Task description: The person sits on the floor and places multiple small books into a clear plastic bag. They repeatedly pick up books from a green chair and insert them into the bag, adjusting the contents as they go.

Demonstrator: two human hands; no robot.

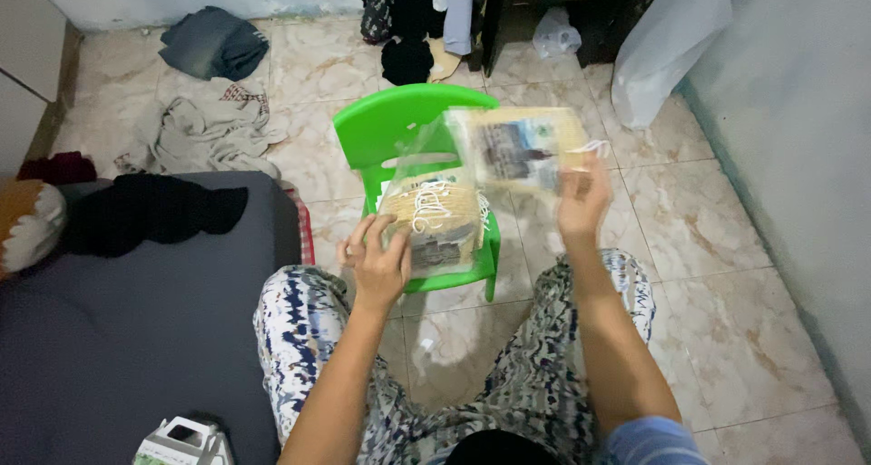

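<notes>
My left hand [376,258] grips the near left edge of a clear plastic pack of tan masks with white ear loops [433,222], which rests on a small green plastic chair [392,123]. My right hand [581,198] is raised to the right of the chair and holds a flat printed card or packet [519,146], blurred, with a white loop dangling near the fingers. My knees in patterned trousers [304,324] flank the chair.
A dark grey mattress [118,338] with black cloth [150,209] lies at left, a small white box [181,442] on its near edge. Heaped clothes [204,125] cover the marble floor behind. Hanging garments [426,16] and a white plastic bag [667,39] stand at the back.
</notes>
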